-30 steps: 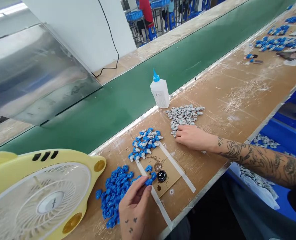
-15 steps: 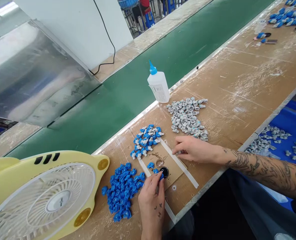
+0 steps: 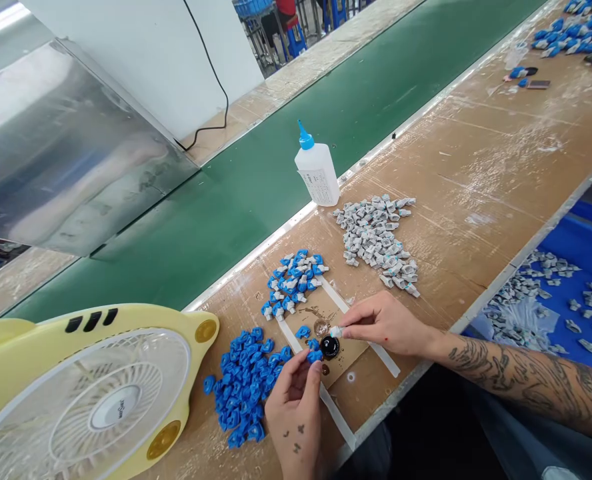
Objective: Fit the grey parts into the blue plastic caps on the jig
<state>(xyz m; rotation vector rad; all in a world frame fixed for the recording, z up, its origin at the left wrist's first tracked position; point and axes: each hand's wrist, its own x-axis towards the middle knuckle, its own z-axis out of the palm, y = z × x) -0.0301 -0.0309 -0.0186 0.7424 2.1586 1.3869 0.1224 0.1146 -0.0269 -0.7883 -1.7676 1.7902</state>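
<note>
My left hand pinches a small blue plastic part between thumb and fingers. Close to its right sits a small round black cup with dark liquid, on a piece of cardboard. Between thumb and forefinger my right hand grips a small grey plastic part, held just above the cup's far edge. Loose blue parts lie on the cardboard beside the left fingertips. A heap of blue parts is left of my left hand; a heap of grey parts lies beyond my right.
Joined blue-and-grey pieces are piled behind the cardboard. A white bottle with a blue nozzle stands by the green conveyor belt. A yellow fan occupies the left. A blue bin with grey parts is at right.
My right hand has moved from near the grey heap to the cup, now showing a grey part. My left hand has drawn back slightly from the cup with the blue part.
</note>
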